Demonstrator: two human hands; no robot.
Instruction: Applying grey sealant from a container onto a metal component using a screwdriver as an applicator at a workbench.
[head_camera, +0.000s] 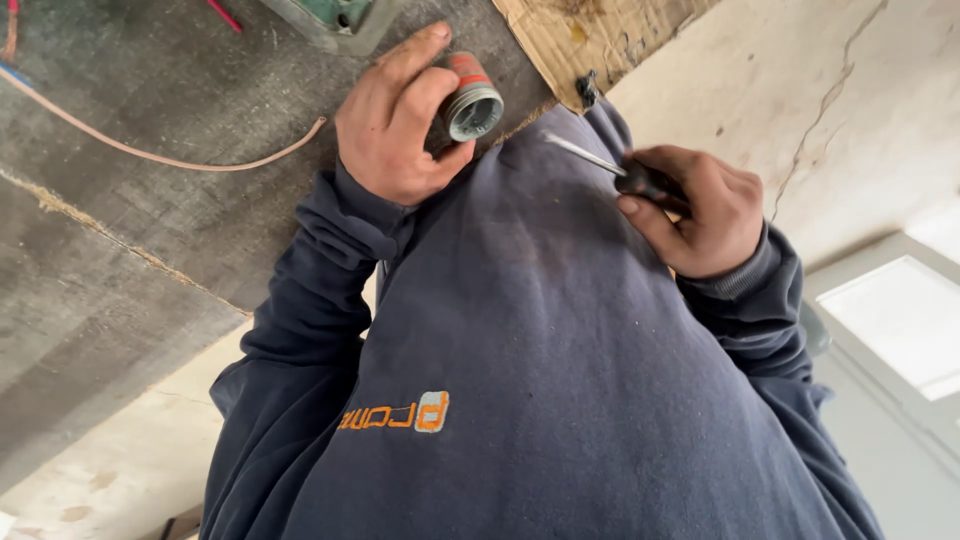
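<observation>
Fingers of the left hand (395, 120) wrap round a short grey cylinder (470, 98) with an orange-red band — thumb pressing one side, forefinger stretched along the top, the rest curled tight beneath. It sits up left of centre, its open round end turned toward the screwdriver (625, 172). That tool lies to the right, clenched in the right hand (700, 215): fingers folded shut over the black handle, thumb laid along it, the thin metal shaft pointing left at the cylinder, tip just short of it, not touching. Both hands hover over the front of a dark blue sweatshirt (560, 380). Beyond the left hand a pale cable (170, 158) crosses grey concrete (120, 260), and torn cardboard (590, 35) hangs at the top.
</observation>
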